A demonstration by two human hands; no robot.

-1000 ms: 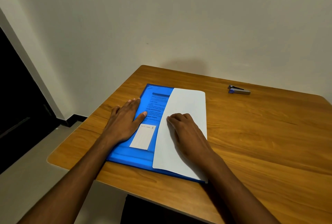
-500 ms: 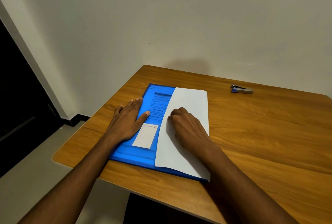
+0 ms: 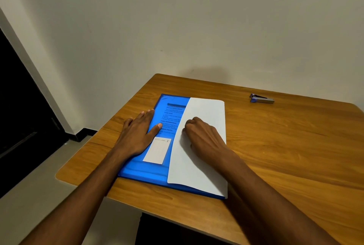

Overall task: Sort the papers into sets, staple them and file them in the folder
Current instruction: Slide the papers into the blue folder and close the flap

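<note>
stapler far right, hands on folder

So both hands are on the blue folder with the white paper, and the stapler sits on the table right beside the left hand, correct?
Not quite. The head view shows the stapler at the far right of the table, apart from both hands and nearer the right hand than the left hand. The rest holds: both hands are on the blue folder with the white paper.
</note>
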